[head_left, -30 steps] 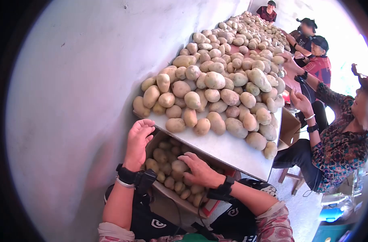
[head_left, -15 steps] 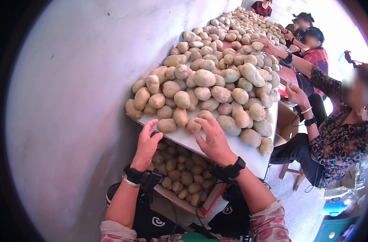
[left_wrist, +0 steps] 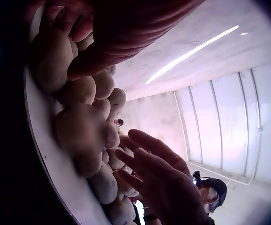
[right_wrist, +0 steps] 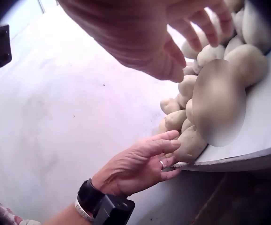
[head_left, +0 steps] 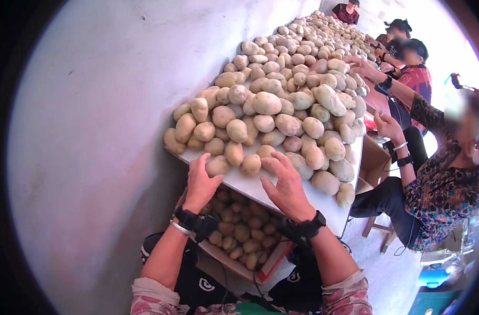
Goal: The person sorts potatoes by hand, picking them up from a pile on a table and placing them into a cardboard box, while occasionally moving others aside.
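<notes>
A heap of potatoes [head_left: 267, 103] covers the white table [head_left: 313, 201]. At its near left corner the left hand [head_left: 200, 188] lies with fingertips against a potato [head_left: 217, 166], which shows beside the left hand [right_wrist: 135, 164] in the right wrist view too. Fingers spread and slightly bent, the right hand [head_left: 288, 188] hovers at the table's front edge near another potato [head_left: 251, 164], holding nothing. In the left wrist view the left hand [left_wrist: 126, 30] is above the potato [left_wrist: 53, 61]. Below the table edge, a cardboard box [head_left: 218, 268] holds many potatoes [head_left: 242, 232].
A white wall [head_left: 103, 105] runs along the left. Several people sit along the right side, the nearest in a patterned shirt [head_left: 434, 184] with one arm over the heap. A wooden stool [head_left: 380, 227] and an open carton [head_left: 375, 163] stand at the right.
The right hand has risen from the potatoes in the box to the table's front edge. The left hand has moved slightly right, onto the potato at the corner.
</notes>
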{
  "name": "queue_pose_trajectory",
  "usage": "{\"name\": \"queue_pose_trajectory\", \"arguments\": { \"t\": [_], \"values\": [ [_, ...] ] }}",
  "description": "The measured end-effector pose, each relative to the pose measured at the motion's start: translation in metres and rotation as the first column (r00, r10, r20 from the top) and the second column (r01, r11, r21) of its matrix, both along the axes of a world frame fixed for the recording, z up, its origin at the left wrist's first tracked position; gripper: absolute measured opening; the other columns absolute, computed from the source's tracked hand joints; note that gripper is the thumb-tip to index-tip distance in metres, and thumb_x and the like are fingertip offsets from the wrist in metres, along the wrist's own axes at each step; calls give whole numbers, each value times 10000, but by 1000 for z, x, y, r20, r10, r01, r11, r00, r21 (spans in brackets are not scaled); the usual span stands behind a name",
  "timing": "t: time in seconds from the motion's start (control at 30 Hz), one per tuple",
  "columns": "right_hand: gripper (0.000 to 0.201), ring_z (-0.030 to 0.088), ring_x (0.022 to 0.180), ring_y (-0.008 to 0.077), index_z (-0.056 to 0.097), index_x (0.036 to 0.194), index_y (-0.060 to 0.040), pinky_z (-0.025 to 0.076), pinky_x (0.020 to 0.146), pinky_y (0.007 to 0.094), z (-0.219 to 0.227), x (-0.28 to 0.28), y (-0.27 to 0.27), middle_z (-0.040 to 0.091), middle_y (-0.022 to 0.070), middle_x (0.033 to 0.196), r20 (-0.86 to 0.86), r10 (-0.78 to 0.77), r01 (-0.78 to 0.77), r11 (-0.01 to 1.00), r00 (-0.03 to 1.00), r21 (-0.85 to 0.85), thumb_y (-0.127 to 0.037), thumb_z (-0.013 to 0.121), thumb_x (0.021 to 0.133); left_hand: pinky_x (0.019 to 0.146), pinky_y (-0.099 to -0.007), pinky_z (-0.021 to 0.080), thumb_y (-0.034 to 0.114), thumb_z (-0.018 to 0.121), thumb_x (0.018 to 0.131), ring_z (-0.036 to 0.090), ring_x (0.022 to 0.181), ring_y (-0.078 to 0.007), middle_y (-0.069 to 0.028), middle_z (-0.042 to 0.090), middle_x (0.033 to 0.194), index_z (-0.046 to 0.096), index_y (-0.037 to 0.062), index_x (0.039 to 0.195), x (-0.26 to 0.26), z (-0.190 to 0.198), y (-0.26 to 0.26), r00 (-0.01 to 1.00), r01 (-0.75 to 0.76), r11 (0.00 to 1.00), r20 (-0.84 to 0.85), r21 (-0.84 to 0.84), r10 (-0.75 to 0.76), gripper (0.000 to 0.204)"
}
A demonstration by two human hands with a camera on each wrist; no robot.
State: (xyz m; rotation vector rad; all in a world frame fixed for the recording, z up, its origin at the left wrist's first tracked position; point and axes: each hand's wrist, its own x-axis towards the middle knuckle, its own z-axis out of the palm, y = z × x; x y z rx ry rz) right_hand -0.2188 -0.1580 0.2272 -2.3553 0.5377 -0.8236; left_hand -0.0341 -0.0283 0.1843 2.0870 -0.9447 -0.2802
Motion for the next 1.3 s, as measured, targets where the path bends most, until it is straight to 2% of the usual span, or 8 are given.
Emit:
{"name": "queue_pose_trajectory", "arguments": {
  "t": [0.3, 0.67, 0.7, 0.9, 0.97, 1.17, 1.2, 1.3],
  "values": [
    [365, 502, 1102, 403, 560, 1099, -49, 412, 935, 437, 9, -17, -9, 489, 239, 1228, 5, -32, 31, 999, 999, 40, -98, 654, 750, 967, -423, 388, 240, 633, 753, 494, 1117, -367, -238, 498, 1206, 410, 21, 1278, 6, -18, -5, 997, 44, 999, 58, -7, -44, 610],
    [349, 502, 1119, 394, 574, 1091, -30, 401, 961, 418, 8, -21, -17, 503, 232, 1223, 4, -88, 88, 996, 996, -31, -107, 638, 756, 954, -399, 396, 242, 582, 750, 512, 1110, -367, -273, 519, 1184, 435, -38, 1262, 13, -16, 8, 966, -7, 999, -259, 47, 19, 602],
    [362, 502, 1099, 408, 556, 1102, -26, 408, 942, 433, 7, -21, -20, 499, 250, 1209, 10, -87, 87, 994, 996, -61, -104, 634, 758, 613, -289, 472, 216, 537, 757, 538, 897, -154, -102, 546, 1110, 426, 40, 1290, 22, -22, 10, 985, 16, 998, -175, 54, -6, 572],
    [336, 513, 1089, 399, 569, 1086, -11, 414, 940, 424, 9, -18, -28, 504, 243, 1202, -5, -93, 93, 995, 996, -34, -105, 618, 766, 651, -285, 466, 219, 509, 760, 530, 878, -147, -89, 550, 1089, 450, 32, 1251, 20, -4, 22, 951, 37, 992, -311, 118, 2, 529],
    [337, 514, 1090, 398, 571, 1090, -16, 414, 942, 426, 8, -18, -30, 503, 239, 1205, -5, -88, 88, 995, 996, -44, -110, 621, 770, 915, -352, 418, 227, 519, 775, 551, 1034, -293, -198, 561, 1141, 468, -27, 1226, 21, -2, 26, 951, 124, 977, -302, 171, -68, 520],
    [350, 509, 1097, 408, 569, 1102, -25, 409, 950, 425, 3, -20, -35, 496, 251, 1216, -27, -90, 89, 995, 996, -49, -114, 633, 770, 828, -323, 461, 187, 567, 783, 575, 950, -217, -155, 567, 1125, 474, 4, 1245, 0, 8, 33, 884, 349, 910, -400, 223, -242, 505],
    [350, 509, 1097, 408, 569, 1102, -25, 409, 950, 425, 2, -21, -34, 496, 251, 1216, -34, -92, 90, 995, 995, -49, -114, 633, 770, 711, -257, 477, 192, 587, 842, 556, 879, -137, -89, 542, 1136, 447, 20, 1276, -5, 17, 31, 787, 373, 911, -579, 174, -211, 487],
    [350, 508, 1098, 412, 567, 1100, -20, 410, 949, 424, 1, -18, -34, 494, 257, 1218, -3, -86, 85, 994, 996, -66, -111, 632, 769, 724, -252, 476, 168, 572, 854, 558, 860, -127, -77, 535, 1148, 453, 37, 1282, -5, 17, 29, 787, 336, 938, -575, 92, -225, 463]
  ]
}}
